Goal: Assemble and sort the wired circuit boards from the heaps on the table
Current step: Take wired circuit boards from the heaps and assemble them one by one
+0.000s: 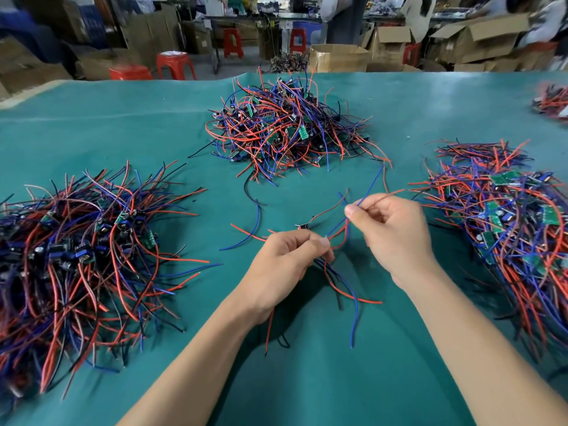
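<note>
Head view shows no legible writing. At centre, the left hand (284,265) pinches a bundle of red and blue wires (336,238), while the right hand (390,232) pinches their ends at 1 o'clock. Heaps of wired circuit boards lie on the green counter (307,379) at 9 (76,259), 12 (285,127) and 3 o'clock (507,222).

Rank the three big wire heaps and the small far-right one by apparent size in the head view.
1. Left heap and right heap: alike, both cropped and nearer the camera.
2. Middle heap.
3. Far-right heap, mostly cut off.
</note>
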The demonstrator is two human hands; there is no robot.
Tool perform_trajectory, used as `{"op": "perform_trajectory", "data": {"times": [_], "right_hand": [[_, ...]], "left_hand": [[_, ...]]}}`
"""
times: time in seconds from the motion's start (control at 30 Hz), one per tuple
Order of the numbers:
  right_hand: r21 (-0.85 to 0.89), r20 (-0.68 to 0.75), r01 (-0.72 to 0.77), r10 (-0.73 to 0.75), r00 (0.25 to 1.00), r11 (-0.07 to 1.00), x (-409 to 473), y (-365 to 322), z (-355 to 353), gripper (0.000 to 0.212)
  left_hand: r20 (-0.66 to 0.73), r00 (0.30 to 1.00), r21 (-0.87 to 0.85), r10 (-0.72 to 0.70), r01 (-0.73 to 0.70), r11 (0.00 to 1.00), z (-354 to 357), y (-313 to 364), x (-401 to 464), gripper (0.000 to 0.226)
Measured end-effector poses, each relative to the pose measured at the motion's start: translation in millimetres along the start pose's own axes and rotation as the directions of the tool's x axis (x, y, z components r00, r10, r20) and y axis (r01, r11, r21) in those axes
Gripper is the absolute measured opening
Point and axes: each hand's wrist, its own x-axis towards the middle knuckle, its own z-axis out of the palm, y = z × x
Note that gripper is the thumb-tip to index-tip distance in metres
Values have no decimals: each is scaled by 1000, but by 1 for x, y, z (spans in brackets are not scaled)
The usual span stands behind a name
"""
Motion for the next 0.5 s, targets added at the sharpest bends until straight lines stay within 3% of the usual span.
{"op": "perform_trajectory", "data": {"times": [0.13,0.23,0.33,0.4,0.5], "right_hand": [[-59,-172,-12,2,985,998,9,7,-14,18],[-4,-271,-34,32,962,999,16,11,-24,18],[235,-348,-39,122,930,971,18,9,-30,11],[444,-400,-9,207,893,896,18,3,-34,12],[511,-411,-16,261,873,860,19,-2,-38,11]], "left_hand": [[31,999,2,10,-10,1000,1,-1,-1,26],[33,999,23,10,-11,1000,0,-1,0,27],[33,999,39,18,-20,999,0,-2,0,28],[3,1000,-1,20,-20,1000,-1,-3,0,28],[-71,997,-135,2,-11,991,-2,-5,2,26]]}}
